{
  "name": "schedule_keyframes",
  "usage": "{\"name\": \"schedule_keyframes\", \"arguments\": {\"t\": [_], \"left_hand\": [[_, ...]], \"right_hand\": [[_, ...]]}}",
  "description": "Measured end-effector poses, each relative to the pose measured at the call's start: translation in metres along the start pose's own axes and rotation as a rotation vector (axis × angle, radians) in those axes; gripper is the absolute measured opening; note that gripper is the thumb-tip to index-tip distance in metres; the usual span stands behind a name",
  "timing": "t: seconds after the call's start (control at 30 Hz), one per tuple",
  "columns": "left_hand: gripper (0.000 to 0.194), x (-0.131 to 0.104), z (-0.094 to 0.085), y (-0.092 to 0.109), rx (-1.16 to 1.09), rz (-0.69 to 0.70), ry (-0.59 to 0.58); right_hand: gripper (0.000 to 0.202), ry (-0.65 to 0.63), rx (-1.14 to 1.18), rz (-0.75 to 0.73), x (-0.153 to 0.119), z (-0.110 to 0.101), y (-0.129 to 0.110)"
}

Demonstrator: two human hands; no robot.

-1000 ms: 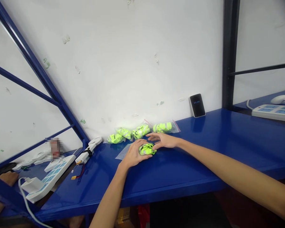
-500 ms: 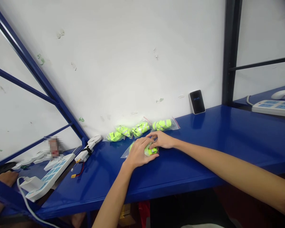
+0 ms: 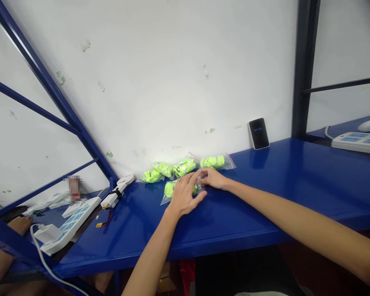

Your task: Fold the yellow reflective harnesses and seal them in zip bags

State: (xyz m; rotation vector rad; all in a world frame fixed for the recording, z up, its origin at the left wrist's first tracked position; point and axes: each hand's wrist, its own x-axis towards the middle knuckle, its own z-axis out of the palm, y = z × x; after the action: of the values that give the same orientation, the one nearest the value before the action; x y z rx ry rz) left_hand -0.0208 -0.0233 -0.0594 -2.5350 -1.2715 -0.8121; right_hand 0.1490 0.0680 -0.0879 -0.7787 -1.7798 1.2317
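A clear zip bag [image 3: 169, 189] with a rolled neon-yellow reflective cloth item inside lies on the blue table [image 3: 234, 218]. Across its top rests my left hand [image 3: 185, 195], fingers stretched out and thumb apart. My right hand [image 3: 215, 179] pinches the bag's right end, where the plastic is crumpled; its fingertips are partly hidden. Behind my hands, along the wall, several similar bags lie in a row, among them a left one [image 3: 151, 176], a middle one [image 3: 185, 167] and a right one [image 3: 212, 161].
A small device with a clock display [image 3: 259, 133] leans against the wall. To the left are a white handheld fan [image 3: 125, 180], a cable with a yellow connector [image 3: 100, 224] and a power strip [image 3: 70, 226]. Beyond the frame post, another person's hand [image 3: 20, 225] shows.
My left thumb has lifted away from the bag and the fingers have straightened. My right hand has shifted slightly to the bag's right end. The view has moved a little.
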Motion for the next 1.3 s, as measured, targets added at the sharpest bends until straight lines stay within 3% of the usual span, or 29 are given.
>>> {"name": "schedule_keyframes", "arguments": {"t": [0.1, 0.17, 0.23, 0.3, 0.4, 0.53, 0.67, 0.8, 0.97, 1.07, 1.17, 1.3], "left_hand": [[0.048, 0.004, -0.006, -0.013, -0.089, -0.257, 0.219], [0.046, 0.012, -0.01, -0.026, -0.131, -0.398, 0.265], [0.045, 0.022, -0.015, -0.036, -0.165, -0.425, 0.172], [0.044, 0.033, -0.017, -0.042, -0.229, -0.35, -0.009], [0.048, 0.045, -0.019, -0.043, -0.295, -0.211, -0.265], [0.059, 0.056, -0.019, -0.044, -0.187, -0.242, -0.361], [0.056, 0.063, -0.018, -0.047, -0.075, -0.285, -0.316], [0.044, 0.063, -0.018, -0.044, -0.043, -0.292, -0.211], [0.022, 0.061, -0.018, -0.035, -0.14, -0.235, -0.155], [0.015, 0.066, -0.018, -0.031, -0.198, -0.284, -0.154], [0.017, 0.073, -0.017, -0.03, -0.187, -0.37, -0.138], [0.026, 0.073, -0.012, -0.031, -0.141, -0.334, -0.113]], "right_hand": [[0.036, 0.085, 0.176, 0.075, 0.001, -0.005, 0.003], [0.037, 0.118, 0.262, 0.067, 0.001, -0.004, 0.002], [0.039, 0.113, 0.335, 0.025, 0.0, -0.001, 0.0], [0.039, 0.109, 0.419, -0.004, -0.001, 0.002, -0.004], [0.039, 0.212, 0.584, 0.017, -0.002, 0.003, -0.009], [0.04, 0.301, 0.676, 0.1, -0.002, -0.003, -0.012], [0.027, 0.25, 0.653, 0.176, 0.0, -0.007, -0.011], [0.023, 0.117, 0.598, 0.123, 0.002, -0.006, -0.007], [0.028, 0.251, 0.413, 0.036, 0.002, -0.001, -0.008], [0.03, 0.263, 0.331, -0.023, -0.001, 0.002, -0.012], [0.029, 0.228, 0.173, -0.118, -0.005, 0.003, -0.017], [0.033, 0.209, -0.055, -0.229, -0.008, 0.003, -0.018]]}}
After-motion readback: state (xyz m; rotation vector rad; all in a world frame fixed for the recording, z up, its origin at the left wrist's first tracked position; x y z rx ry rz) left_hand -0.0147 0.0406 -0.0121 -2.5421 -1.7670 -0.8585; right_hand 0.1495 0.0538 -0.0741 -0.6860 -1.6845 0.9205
